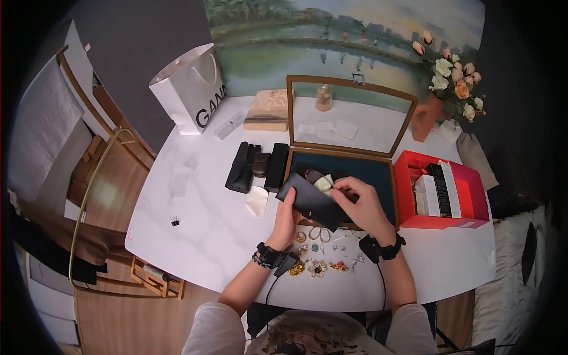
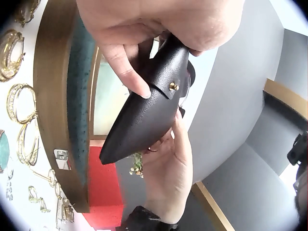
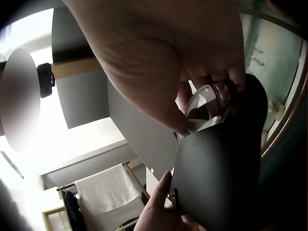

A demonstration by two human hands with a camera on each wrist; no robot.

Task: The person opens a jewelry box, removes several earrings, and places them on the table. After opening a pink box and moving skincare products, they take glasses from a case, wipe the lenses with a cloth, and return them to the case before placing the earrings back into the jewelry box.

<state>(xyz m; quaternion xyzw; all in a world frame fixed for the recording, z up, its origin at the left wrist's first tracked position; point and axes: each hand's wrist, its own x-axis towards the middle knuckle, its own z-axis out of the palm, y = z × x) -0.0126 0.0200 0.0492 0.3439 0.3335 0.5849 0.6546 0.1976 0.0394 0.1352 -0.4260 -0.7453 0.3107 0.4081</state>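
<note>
A white, faintly grey-veined table point(image 1: 195, 236) carries everything, a painted landscape point(image 1: 260, 74) upright at its far edge. A wooden case point(image 1: 397, 195) lined in dark teal stands open, its framed glass lid point(image 1: 355, 127) raised behind the hands. To its right sits a glossy red box point(image 1: 438, 222); at the back are a white paper bag point(image 1: 186, 97) and pink and white flowers point(image 1: 458, 80). Just left of the case lie dark eyewear cases point(image 1: 239, 168) and a pale cloth point(image 1: 257, 202).

Over the case's front left part, partly blocking it, is a smooth black pouch point(image 1: 307, 204) with a small brass stud. The left hand point(image 1: 285, 222) grips it, thumb against fingers; the right hand point(image 1: 368, 207) pinches glasses point(image 3: 204, 103) with a clear, rounded lens at its mouth. Gold hoops point(image 1: 319, 235), a petalled brooch point(image 1: 318, 269) and a black binder clip point(image 1: 174, 222) lie nearer the person.
</note>
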